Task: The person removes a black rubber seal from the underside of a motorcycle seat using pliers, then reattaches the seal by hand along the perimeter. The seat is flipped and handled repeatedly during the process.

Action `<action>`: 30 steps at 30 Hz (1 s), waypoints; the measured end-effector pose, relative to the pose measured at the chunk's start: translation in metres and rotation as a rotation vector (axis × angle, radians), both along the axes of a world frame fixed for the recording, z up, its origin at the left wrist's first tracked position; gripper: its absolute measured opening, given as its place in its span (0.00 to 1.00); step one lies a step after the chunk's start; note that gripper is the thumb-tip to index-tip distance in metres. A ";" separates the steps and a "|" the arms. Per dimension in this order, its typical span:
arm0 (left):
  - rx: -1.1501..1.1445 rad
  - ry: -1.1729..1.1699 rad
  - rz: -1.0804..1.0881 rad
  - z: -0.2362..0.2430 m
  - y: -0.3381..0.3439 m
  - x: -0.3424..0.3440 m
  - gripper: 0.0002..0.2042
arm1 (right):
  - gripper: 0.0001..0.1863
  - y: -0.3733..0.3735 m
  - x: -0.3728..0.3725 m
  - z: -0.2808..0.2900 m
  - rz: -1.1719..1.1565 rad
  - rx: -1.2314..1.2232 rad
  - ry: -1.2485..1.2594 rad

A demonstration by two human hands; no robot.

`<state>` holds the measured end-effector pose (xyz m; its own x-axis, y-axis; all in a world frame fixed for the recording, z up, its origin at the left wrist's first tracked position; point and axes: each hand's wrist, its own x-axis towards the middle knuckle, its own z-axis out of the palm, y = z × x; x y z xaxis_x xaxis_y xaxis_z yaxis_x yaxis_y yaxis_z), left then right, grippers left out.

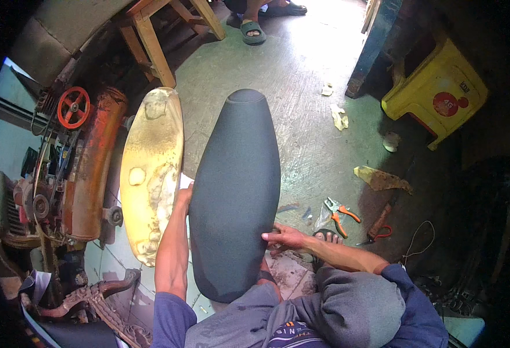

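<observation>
A long black motorcycle seat (234, 191) stands in front of me, its narrow end pointing away and its wide end against my lap. My left hand (183, 196) grips its left edge about midway, fingers curled under the rim. My right hand (282, 236) presses on the lower right edge, fingers spread along the cover. Beside the seat on the left lies a worn yellow foam pad (150, 174) of similar shape.
An orange air compressor (89, 168) with a red wheel (73, 108) sits at the left. Orange-handled pliers (341, 216) and red-handled scissors (378, 229) lie on the concrete floor to the right. A yellow plastic stool (435, 95) lies tipped at far right. Another person's sandalled foot (253, 30) is at the top.
</observation>
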<state>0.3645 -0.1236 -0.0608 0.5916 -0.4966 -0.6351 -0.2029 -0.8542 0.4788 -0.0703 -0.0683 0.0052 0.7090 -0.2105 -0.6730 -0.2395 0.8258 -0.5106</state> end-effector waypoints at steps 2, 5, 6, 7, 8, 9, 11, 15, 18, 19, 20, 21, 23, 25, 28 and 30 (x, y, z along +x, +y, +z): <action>-0.083 0.073 -0.024 -0.010 0.003 0.002 0.39 | 0.48 -0.002 0.000 0.001 -0.008 -0.006 0.016; -0.048 0.060 0.022 -0.003 0.006 -0.005 0.36 | 0.46 -0.005 -0.001 0.000 -0.003 -0.003 -0.013; -0.027 0.045 0.029 0.004 0.006 -0.009 0.37 | 0.45 -0.006 -0.001 0.000 -0.013 0.005 -0.034; -0.009 0.039 0.045 0.012 0.006 -0.014 0.37 | 0.45 -0.007 -0.002 0.000 -0.024 0.012 -0.038; -0.020 0.043 0.046 0.020 0.007 -0.019 0.37 | 0.44 -0.007 -0.002 -0.001 -0.024 0.023 -0.046; -0.039 0.057 0.057 0.027 0.006 -0.023 0.38 | 0.44 -0.007 -0.002 -0.002 -0.041 0.013 -0.030; -0.056 0.060 0.072 0.036 0.006 -0.029 0.38 | 0.44 -0.005 -0.001 -0.003 -0.051 -0.002 0.006; -0.075 0.089 0.091 0.032 0.005 -0.029 0.36 | 0.43 -0.001 0.002 -0.001 -0.169 -0.002 0.004; -0.126 0.157 0.117 0.023 0.003 -0.023 0.35 | 0.46 -0.008 0.001 0.013 -0.217 -0.053 0.045; -0.155 0.179 0.139 0.022 0.001 -0.022 0.35 | 0.47 -0.012 0.000 0.020 -0.244 -0.102 0.031; -0.193 0.199 0.165 0.023 -0.001 -0.020 0.35 | 0.48 -0.018 -0.002 0.030 -0.266 -0.146 0.043; -0.230 0.223 0.200 0.025 -0.004 -0.019 0.35 | 0.50 -0.026 -0.004 0.041 -0.252 -0.208 -0.001; -0.333 0.288 0.276 0.034 -0.012 -0.018 0.35 | 0.50 -0.045 -0.006 0.066 -0.244 -0.341 0.014; -0.465 0.372 0.342 0.050 -0.026 -0.019 0.35 | 0.51 -0.066 -0.006 0.094 -0.285 -0.506 0.019; -0.691 0.527 0.380 0.085 -0.054 -0.023 0.35 | 0.53 -0.096 -0.007 0.140 -0.301 -0.805 0.116; -0.841 0.647 0.356 0.116 -0.075 -0.027 0.35 | 0.55 -0.116 -0.014 0.171 -0.347 -1.113 0.003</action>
<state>0.3374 -0.1991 0.0553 0.4658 -0.7808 -0.4164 0.4851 -0.1682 0.8581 -0.0844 -0.1840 0.1767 0.4961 -0.8682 0.0037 -0.0916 -0.0565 -0.9942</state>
